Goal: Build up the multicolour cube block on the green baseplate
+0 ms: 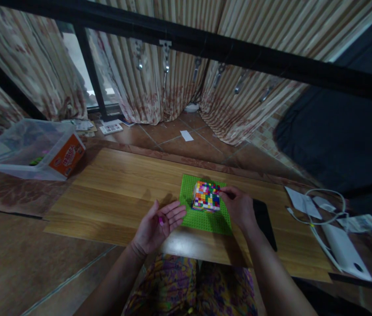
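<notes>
On the low wooden table [113, 188], a green baseplate [202, 219] lies flat near the front edge, and a multicoloured brick block [206, 195] stands on its far half — studs up, so pieces can be pressed on from above. The right hand [238, 207] rests against the block's right side, fingertips pinched together at its top edge, seemingly on a small piece, though what they grip is too small to tell. The left hand [157, 226] lies palm up just left of the baseplate, fingers loosely spread, cradling a small pink piece [161, 220] — held like a tray within easy reach. A dark phone [265, 221] sits just right of the plate; a clear plastic bin [24, 147] stands well apart at far left.
</notes>
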`<state>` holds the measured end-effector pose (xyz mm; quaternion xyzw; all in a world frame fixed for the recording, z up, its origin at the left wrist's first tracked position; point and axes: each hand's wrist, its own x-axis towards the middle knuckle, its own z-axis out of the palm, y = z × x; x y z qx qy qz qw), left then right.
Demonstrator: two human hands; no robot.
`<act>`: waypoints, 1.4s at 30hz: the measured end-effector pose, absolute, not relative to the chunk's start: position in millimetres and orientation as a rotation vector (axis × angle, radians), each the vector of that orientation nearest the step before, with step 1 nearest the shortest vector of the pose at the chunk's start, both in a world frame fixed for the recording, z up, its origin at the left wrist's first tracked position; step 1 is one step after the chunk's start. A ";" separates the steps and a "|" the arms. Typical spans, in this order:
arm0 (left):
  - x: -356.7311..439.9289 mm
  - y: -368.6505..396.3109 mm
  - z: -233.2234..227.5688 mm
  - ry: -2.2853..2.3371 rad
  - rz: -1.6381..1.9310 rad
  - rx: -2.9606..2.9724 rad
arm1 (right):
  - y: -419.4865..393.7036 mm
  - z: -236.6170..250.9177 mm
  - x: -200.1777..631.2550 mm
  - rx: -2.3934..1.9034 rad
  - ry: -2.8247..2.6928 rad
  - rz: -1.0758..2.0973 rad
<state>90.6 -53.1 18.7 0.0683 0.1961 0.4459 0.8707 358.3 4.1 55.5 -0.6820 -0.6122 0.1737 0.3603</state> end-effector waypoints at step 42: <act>91.4 -53.0 19.8 0.397 0.927 0.121 | 18.2 38.9 356.9 -1.534 -1.048 0.935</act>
